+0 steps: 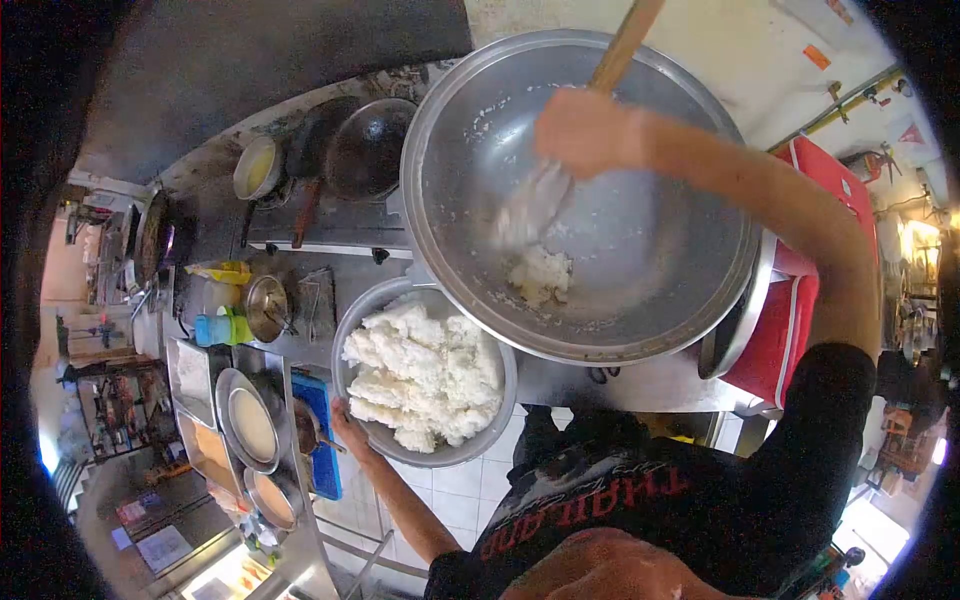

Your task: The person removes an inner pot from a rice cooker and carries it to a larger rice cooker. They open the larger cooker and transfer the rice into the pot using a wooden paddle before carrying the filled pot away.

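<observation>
Left hand (345, 415): nearest the body, fingers clasped on the near-left rim of the steel bowl (450, 458).
Steel bowl: on the surface (640, 385), heaped with cooked white rice (425, 375); its far edge sits under the lip of the large steel pan (650, 250).
Rice clump (540, 272): small portion low in the pan, just beyond the bowl, below the right hand.
Right hand (585, 130): over the pan, fist closed round the wooden handle of a paddle (625, 40); the blade is blurred and lies just above the clump.
Dark wok (368, 150): left of the pan, further back.
Small pot (257, 167): left of the wok.
</observation>
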{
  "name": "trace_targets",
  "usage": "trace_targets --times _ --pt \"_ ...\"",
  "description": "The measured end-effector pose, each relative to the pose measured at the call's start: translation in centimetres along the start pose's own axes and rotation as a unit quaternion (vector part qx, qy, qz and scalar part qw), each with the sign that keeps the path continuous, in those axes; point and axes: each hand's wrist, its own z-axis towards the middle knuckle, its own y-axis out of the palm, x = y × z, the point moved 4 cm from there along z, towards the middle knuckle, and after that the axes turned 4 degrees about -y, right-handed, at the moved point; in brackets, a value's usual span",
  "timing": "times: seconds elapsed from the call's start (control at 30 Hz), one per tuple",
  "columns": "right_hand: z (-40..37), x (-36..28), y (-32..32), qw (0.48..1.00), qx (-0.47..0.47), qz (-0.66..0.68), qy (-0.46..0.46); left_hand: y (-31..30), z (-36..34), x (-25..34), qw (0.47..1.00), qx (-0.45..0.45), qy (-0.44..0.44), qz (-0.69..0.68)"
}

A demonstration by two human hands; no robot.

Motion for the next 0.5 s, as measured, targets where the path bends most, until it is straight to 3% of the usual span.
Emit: trace_targets --times 0.07,0.13,0.17,0.23,0.33,0.37,0.47,0.5 --pt "-0.8 2.8 1.0 0.999 -0.016 0.008 0.045 -0.2 -0.3 -0.7 0.993 0.036 0.084 0.072" --pt "-1.6 3.8 1.6 0.995 -0.049 0.006 0.087 -0.4 -0.5 -0.1 0.992 0.028 0.075 0.095" --pt "-2.3 2.8 1.8 0.998 -0.019 0.025 0.053 -0.1 0.0 0.3 0.992 0.026 0.073 0.103" --pt "-4.0 -1.8 1.4 0.996 0.029 0.073 -0.03 0.3 -0.3 -0.6 0.999 0.036 0.006 -0.035" --pt "-6.1 0.6 2.3 0.989 0.114 0.096 -0.003 1.0 0.0 -0.6 0.981 0.075 -0.025 -0.179" --pt "-6.5 2.7 2.5 0.995 0.023 0.059 0.075 1.1 -0.4 0.3 0.968 0.091 -0.03 -0.232" --pt "-8.6 8.1 1.6 0.942 -0.203 -0.018 0.267 0.2 -0.6 0.8 0.994 0.04 0.1 0.007" --pt "-9.5 8.0 2.4 0.949 -0.181 -0.019 0.256 0.3 -0.4 0.9 0.996 0.04 0.071 0.04"
